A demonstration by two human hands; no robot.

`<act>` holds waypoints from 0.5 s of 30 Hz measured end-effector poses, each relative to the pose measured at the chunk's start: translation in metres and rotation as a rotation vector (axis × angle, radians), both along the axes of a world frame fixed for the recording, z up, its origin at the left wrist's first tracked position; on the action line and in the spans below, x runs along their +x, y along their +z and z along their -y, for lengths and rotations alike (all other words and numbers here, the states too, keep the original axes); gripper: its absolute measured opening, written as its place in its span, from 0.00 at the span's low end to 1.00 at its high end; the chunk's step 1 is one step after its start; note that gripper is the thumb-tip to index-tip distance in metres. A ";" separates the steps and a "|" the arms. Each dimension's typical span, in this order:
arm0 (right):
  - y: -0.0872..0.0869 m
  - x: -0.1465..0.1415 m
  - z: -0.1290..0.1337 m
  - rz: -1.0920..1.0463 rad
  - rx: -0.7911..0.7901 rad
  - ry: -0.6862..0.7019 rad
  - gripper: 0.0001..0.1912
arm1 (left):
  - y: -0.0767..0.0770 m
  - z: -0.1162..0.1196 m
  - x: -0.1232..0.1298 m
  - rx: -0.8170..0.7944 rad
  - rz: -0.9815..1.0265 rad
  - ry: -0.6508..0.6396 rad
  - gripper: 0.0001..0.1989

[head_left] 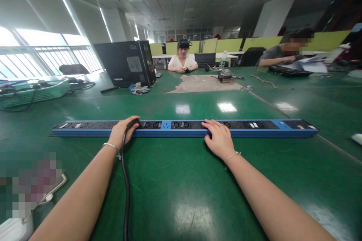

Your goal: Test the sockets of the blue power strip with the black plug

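A long blue and black power strip [169, 133] lies across the green table, its sockets facing up. My left hand [122, 132] grips a black plug [133, 123] at the strip's left-centre part; how far the plug sits in a socket is hidden. From the plug a thick black cable [126, 188] runs down toward the near edge of the view. Right of centre, my right hand [219, 138] rests on the strip, with its fingers over the top face and the thumb at the near side. It holds no separate object.
Beyond the strip on the green table [169, 180] are a black computer case [127, 64], gloves [139, 89] and a brown sheet [198, 84]. A green basket [36, 94] stands left; a blurred phone-like object [39, 184] lies near left. Two people sit across the table.
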State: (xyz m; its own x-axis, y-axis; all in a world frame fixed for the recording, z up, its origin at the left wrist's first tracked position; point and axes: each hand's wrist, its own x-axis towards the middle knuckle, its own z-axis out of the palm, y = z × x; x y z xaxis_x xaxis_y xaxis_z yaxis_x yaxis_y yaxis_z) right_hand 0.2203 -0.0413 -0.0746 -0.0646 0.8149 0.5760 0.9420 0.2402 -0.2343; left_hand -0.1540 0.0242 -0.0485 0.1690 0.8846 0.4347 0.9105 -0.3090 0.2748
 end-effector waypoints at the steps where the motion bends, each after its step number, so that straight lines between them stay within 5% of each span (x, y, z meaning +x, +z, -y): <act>1: 0.000 0.000 0.000 0.003 0.001 -0.001 0.23 | 0.002 0.001 0.000 0.000 -0.039 -0.004 0.21; 15: 0.000 0.000 0.000 0.020 -0.007 -0.006 0.22 | 0.008 0.016 0.009 0.045 -0.281 0.142 0.22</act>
